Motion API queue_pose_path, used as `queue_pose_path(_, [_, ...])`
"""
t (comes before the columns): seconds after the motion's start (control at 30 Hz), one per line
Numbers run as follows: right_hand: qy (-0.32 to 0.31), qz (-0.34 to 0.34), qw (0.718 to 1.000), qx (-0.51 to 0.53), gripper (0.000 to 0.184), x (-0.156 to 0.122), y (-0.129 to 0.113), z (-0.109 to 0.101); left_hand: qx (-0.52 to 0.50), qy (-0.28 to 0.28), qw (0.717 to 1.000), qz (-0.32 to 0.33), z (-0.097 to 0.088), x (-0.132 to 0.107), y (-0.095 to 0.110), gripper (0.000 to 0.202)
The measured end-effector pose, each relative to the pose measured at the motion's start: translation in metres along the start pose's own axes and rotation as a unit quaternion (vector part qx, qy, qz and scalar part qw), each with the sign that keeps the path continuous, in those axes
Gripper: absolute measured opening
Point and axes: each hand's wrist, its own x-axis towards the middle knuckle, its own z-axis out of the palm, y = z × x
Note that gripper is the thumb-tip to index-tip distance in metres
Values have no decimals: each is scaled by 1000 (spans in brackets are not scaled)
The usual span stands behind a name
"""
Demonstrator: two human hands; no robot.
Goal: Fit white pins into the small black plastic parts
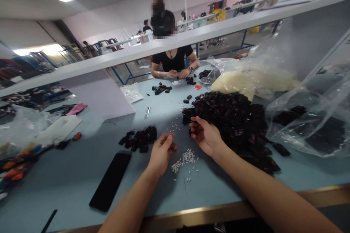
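from here i see red-marked black pieces (235, 120) heaped at right, fewer clustered at left; tiny white bits (188, 156) scattered between.

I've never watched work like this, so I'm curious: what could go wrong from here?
The loose white bits lie close to the left hand, which might scatter them. The right hand is beside the big black heap and could dislodge pieces. The phone-like black slab lies beside the left forearm and might get nudged.
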Motion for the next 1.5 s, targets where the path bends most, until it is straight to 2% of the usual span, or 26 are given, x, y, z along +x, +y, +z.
queue_pose_path(0.07, [5, 13, 1000, -8, 26, 0, 0, 0, 28, -7, 1000, 1, -2, 1, -2, 34])
queue_pose_path(0.17, [-15, 31, 998, -48, 23, -4, 4, 0, 124, -16, 992, 18, -5, 2, -4, 30])
queue_pose_path(0.27, [-36, 25, 996, -72, 22, -7, 6, 1, 226, -21, 973, 51, -8, 4, -4, 25])
queue_pose_path(0.33, [-39, 21, 996, -73, 23, -7, 5, 1, 303, -16, 947, 103, -10, 6, -2, 19])
queue_pose_path(0.43, [-38, 22, 996, -74, 25, -5, 5, -1, 442, 5, 874, 200, -17, 13, 3, 16])
queue_pose_path(0.53, [-39, 25, 995, -85, 26, -4, 5, -2, 562, 42, 790, 243, -27, 21, 9, 24])
queue_pose_path(0.63, [-44, 27, 995, -91, 26, -4, 6, -2, 661, 96, 704, 243, -38, 28, 10, 35])
queue_pose_path(0.73, [-53, 21, 994, -93, 25, -5, 6, -2, 720, 126, 651, 205, -46, 33, 8, 47])
queue_pose_path(0.87, [-61, 16, 994, -93, 23, -5, 6, -1, 755, 108, 629, 149, -52, 37, 6, 45])
queue_pose_path(1.1, [-61, -1, 992, -106, 25, -6, 4, 2, 768, 75, 601, 209, -49, 32, 9, 36])
queue_pose_path(1.27, [-73, -48, 981, -175, 40, -8, 6, 2, 778, 48, 588, 218, -45, 29, 8, 33])
queue_pose_path(1.37, [-91, -122, 947, -282, 48, -8, 6, -1, 784, 36, 578, 224, -43, 29, 6, 35])
queue_pose_path(1.5, [-160, -247, 845, -447, 57, -9, 5, -5, 787, 25, 576, 219, -41, 28, 5, 39])
